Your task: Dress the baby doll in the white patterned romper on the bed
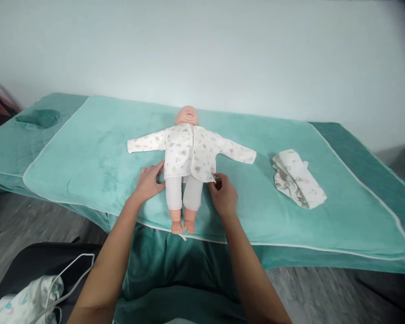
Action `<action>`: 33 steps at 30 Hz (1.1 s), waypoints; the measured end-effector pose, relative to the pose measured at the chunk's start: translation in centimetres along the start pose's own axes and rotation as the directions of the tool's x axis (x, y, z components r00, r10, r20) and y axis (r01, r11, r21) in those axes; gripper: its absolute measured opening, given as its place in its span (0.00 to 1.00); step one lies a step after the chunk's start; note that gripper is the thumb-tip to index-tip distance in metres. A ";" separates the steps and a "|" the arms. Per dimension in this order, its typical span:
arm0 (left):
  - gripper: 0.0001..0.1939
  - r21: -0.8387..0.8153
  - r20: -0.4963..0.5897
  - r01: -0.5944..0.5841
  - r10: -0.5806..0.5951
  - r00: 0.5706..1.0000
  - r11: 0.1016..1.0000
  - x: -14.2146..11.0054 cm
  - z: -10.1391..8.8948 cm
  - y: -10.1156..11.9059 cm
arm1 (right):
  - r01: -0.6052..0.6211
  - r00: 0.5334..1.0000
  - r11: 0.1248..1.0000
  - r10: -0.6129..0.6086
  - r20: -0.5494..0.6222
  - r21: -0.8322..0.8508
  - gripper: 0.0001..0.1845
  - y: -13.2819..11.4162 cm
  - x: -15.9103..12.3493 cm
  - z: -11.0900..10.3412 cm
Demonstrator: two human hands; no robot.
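A baby doll [189, 116] lies on its back with its arms spread, in a white printed long-sleeved shirt [178, 148] and white trousers [174, 192]. Its bare feet point toward me. My left hand [150, 181] rests at the shirt's lower left edge, thumb and fingers apart; some fingertips are hidden by the cloth. At the lower right, my right hand [224, 193] is closed with the hem corner of the shirt between thumb and fingers. That corner is drawn slightly outward. The front flaps of the shirt meet near the middle of the chest.
The doll lies on a green padded mat [87, 157] with white piping, over a green-covered bed. A folded printed cloth [298, 180] lies to the right. At lower left, a black chair [29, 258] holds a printed white bundle [33, 299] and a white cord. A wall stands behind.
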State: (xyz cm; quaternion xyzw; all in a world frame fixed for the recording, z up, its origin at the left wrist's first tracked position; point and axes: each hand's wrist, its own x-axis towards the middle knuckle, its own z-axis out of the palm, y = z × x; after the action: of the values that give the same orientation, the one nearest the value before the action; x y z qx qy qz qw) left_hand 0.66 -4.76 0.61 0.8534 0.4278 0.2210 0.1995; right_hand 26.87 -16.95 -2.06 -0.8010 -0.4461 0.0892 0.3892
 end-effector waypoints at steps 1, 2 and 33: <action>0.37 0.004 -0.008 0.010 -0.009 1.000 1.000 0.2 0.2 0.2 | -0.018 1.000 1.000 0.018 0.005 -0.025 0.22 -0.3 0.2 0.0; 0.36 0.011 -0.019 0.020 -0.020 1.000 1.000 0.4 0.4 0.4 | -0.033 0.999 0.998 0.034 0.010 -0.049 0.21 -0.5 0.4 0.0; 0.17 -0.011 -0.546 0.117 -0.104 0.831 0.993 -0.7 3.6 1.2 | 0.344 0.924 0.932 -0.315 -0.216 0.114 0.30 0.3 0.1 0.5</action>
State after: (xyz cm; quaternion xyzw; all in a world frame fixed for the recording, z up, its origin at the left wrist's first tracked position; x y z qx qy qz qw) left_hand 3.05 -6.55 -1.90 0.7313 0.5179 0.4379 0.0724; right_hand 26.88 -16.70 -2.57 -0.6879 -0.5263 -0.0232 0.4992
